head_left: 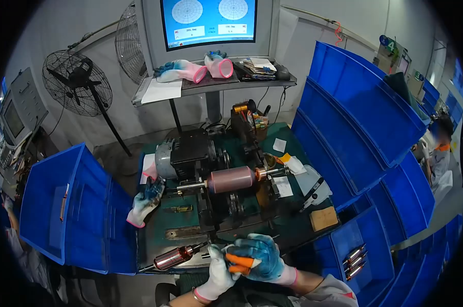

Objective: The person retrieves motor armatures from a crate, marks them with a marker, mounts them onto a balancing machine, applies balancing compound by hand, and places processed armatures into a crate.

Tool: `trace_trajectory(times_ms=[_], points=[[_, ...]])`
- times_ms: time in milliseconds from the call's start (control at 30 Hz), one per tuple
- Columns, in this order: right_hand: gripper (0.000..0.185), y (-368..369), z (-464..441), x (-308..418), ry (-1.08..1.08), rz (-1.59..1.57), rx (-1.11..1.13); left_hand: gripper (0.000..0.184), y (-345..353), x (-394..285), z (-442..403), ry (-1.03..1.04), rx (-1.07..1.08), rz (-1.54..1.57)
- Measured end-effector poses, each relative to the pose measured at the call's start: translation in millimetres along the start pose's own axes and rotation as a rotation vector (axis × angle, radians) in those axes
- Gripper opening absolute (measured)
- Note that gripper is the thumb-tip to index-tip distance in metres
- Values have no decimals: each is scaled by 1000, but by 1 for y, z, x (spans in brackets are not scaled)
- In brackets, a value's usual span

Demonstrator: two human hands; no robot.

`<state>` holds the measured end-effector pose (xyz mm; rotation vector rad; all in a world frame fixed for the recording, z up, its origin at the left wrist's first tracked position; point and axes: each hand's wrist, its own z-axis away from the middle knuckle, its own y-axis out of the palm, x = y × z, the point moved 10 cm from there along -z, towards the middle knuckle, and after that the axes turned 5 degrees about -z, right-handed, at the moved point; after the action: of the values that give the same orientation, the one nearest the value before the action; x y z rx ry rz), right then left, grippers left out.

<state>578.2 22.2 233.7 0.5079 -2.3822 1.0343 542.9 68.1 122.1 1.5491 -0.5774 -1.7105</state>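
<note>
My hands meet low in the middle, at the bench's front edge, both in work gloves. My left hand point(218, 276), in a white glove with a pink cuff, is closed beside the right; its fingers are partly hidden. My right hand point(266, 258), in a blue-coated glove, is curled with an orange piece point(239, 262) at its fingers; whether this is held or worn on them I cannot tell. A motor armature point(172, 258) with copper ends lies left of my hands. Another, pinkish armature point(231, 179) rests horizontally across the balancing machine point(206, 207) ahead.
Blue bins point(70, 210) stand left; stacked blue bins point(354, 112) rise right. One low bin holds several armatures point(355, 262). A loose glove point(147, 199) lies by the motor point(183, 156). Gloves point(180, 70) lie below the monitor point(209, 23). A wooden block point(323, 218) sits right.
</note>
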Motion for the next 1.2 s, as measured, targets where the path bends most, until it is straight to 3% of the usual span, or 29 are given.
trace_trajectory(times_ms=[33,67,100,167,267,300,367,467,533,600,700,767,800,833,867,900,933,967,1000,1033,1100,1200], points=[[38,5,0,5,-57,-79,102,82,17,-28,1,141,-229,-345],[38,4,0,-1,14,-228,78,82,13,-25,1,108,-277,-364],[36,4,0,-5,44,-186,32,81,10,-22,1,75,-325,-381],[31,12,7,-18,144,-157,41,80,-4,-11,7,-81,-158,-613],[30,14,9,-14,177,-162,-11,83,-9,2,5,-75,-130,-451],[39,22,10,-25,188,-321,-11,70,-6,-3,4,-61,-93,-404],[51,27,23,-57,459,-997,-129,42,1,-20,5,37,-25,-360],[49,24,12,-48,418,-691,95,39,-3,-26,6,22,-74,-324],[40,20,5,-45,457,-819,65,43,-4,-26,8,10,-110,-407],[34,-6,-5,-23,42,-377,19,45,-1,-27,6,15,-55,-538],[31,-12,-1,-17,61,-154,-59,54,-2,-19,1,-14,13,-719],[30,-9,4,-13,55,-72,-118,68,37,-65,13,580,22,-1318],[36,-9,8,-29,217,-383,-185,57,44,-68,15,430,-35,-1482],[41,-4,14,-46,379,-695,-249,48,37,-63,10,358,2,-1455],[44,3,13,-45,323,-648,-70,40,26,-59,5,288,40,-1427],[44,-2,16,-53,322,-648,-72,32,13,-40,5,130,150,-1154],[42,4,18,-55,305,-773,23,32,17,-43,6,129,151,-1157],[40,8,19,-53,286,-896,120,30,12,-32,8,-113,115,-894],[39,0,9,-35,107,-771,242,30,8,-16,14,-342,76,-621],[39,-6,7,-27,108,-773,243,36,12,-14,14,-325,144,-605],[29,-6,9,1,-130,165,354,37,21,-17,11,-276,161,-611],[23,-8,17,18,-369,584,178,40,22,-13,6,-189,190,-645]])
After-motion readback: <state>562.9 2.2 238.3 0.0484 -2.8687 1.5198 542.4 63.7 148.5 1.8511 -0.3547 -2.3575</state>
